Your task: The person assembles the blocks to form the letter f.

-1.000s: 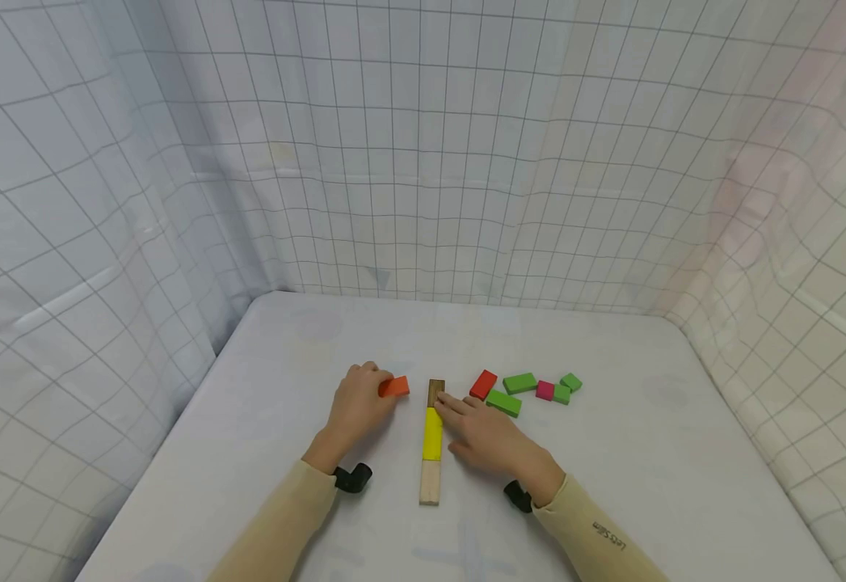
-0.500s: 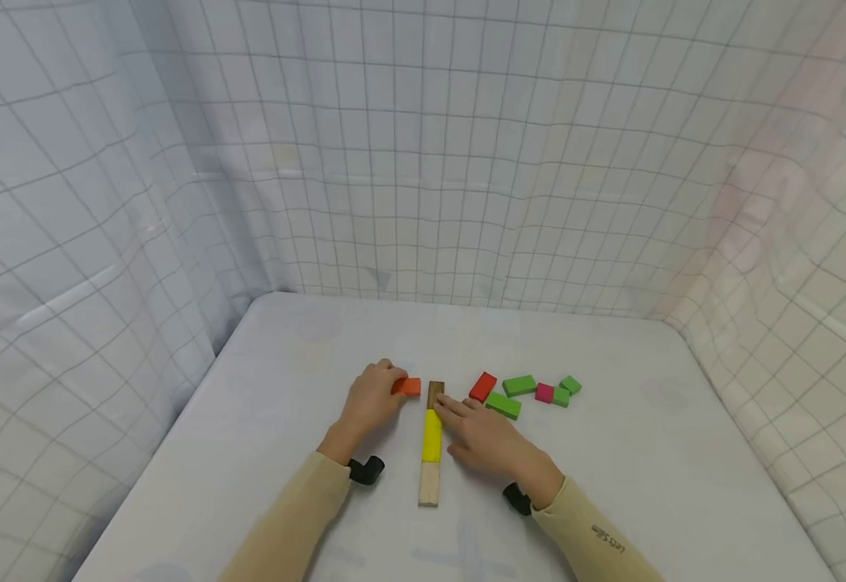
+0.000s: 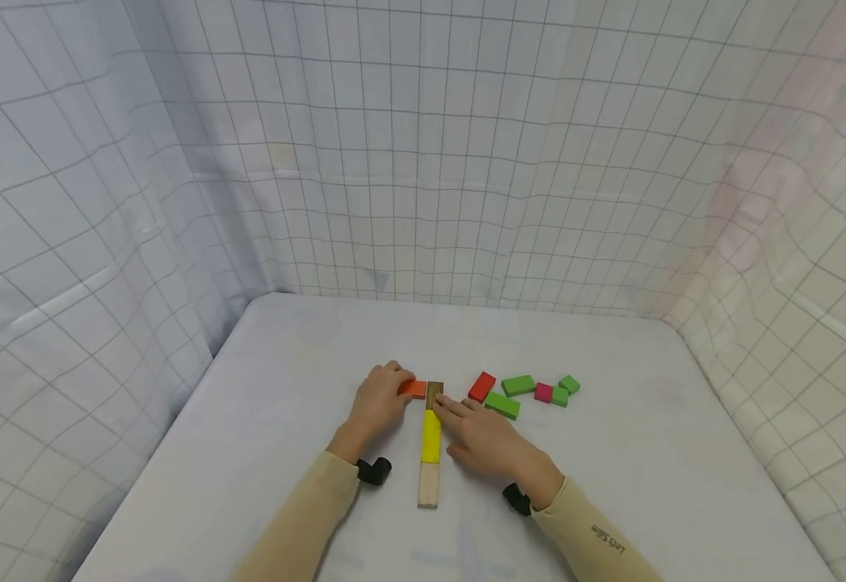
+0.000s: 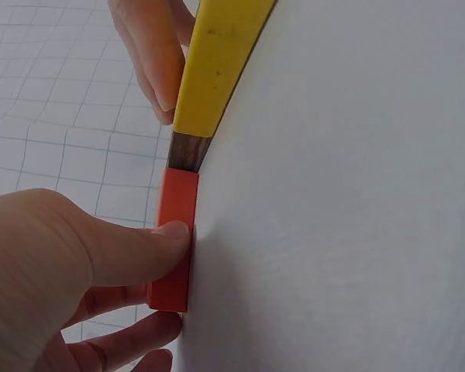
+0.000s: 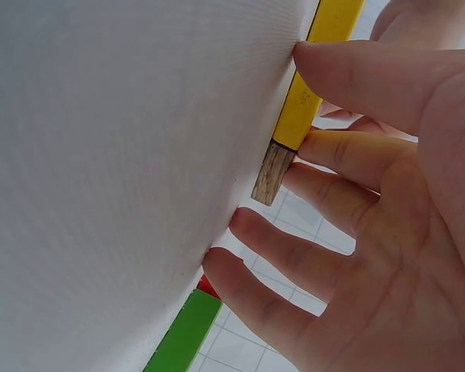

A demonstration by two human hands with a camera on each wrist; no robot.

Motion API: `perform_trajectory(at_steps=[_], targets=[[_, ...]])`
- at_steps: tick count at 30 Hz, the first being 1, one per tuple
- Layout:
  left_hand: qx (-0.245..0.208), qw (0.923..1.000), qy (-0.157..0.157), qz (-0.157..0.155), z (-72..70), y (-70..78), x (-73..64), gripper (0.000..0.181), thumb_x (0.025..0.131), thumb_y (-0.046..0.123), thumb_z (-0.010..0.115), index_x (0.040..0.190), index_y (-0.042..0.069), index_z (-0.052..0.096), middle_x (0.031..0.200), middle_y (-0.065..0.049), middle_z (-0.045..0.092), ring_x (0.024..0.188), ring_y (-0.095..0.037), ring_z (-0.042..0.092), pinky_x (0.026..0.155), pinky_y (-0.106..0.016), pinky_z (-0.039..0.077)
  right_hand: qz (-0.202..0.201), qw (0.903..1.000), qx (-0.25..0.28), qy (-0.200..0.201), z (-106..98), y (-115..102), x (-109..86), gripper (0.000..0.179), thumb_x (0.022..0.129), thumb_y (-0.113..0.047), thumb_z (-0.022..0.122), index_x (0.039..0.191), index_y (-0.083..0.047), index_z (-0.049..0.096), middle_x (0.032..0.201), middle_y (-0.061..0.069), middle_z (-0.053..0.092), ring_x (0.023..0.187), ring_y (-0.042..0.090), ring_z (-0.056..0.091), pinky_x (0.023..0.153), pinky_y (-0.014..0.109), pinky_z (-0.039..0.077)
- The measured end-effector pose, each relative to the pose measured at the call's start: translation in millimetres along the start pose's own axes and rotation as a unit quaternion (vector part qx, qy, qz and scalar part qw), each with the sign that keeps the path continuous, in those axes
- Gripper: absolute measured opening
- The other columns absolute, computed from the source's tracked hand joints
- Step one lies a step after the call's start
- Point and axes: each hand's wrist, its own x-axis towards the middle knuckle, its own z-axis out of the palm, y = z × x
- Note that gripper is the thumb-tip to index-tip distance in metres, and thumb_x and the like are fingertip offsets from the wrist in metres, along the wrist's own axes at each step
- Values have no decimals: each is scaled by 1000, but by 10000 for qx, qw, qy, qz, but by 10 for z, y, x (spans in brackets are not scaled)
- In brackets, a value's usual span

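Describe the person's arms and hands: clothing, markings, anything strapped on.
Left hand and right hand: no gloves. Left sleeve and right sleeve: long, plain beige; the right bears small dark lettering. Each wrist has a stubby black fitting, left and right.

booth [image 3: 52, 242] of gridded cloth [image 3: 430, 162]

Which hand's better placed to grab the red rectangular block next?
Right, probably. The right hand lies close to the red rectangular block, gripping nothing. The left hand is farther off and pinches the orange rectangular block.
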Motion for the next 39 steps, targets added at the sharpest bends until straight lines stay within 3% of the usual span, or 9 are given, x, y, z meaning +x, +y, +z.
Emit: perform_trajectory(at_steps=[6, 26, 39], targets=[[-78, 9999, 94, 66, 5, 14, -4, 29, 87, 13, 80, 116, 9, 74, 110, -5, 65, 94, -24, 56, 84, -38, 51, -16, 10000, -16, -38, 17, 6, 8, 73, 96, -32, 70, 157, -12, 35, 161, 5, 32, 139, 33, 44, 110, 46, 38], [-151, 9998, -79, -93, 30, 1, 7, 32, 89, 18, 78, 119, 10, 73, 111, -5, 65, 98, -24, 56, 87, -38, 50, -64, 10000, -18, 8, -4, -11, -4, 73, 96, -31, 69, 157, -10, 35, 161, 7, 33, 138, 33, 44, 109, 46, 39], [-240, 9997, -5, 44, 10, 0, 2, 25, 94, 18, 72, 118, 12, 75, 110, -5, 66, 96, -24, 57, 82, -38, 50, 107, 9998, 154, 18, -48, -14, 24, 70, 96, -32, 69, 156, -13, 39, 159, 5, 38, 139, 29, 43, 110, 44, 39]])
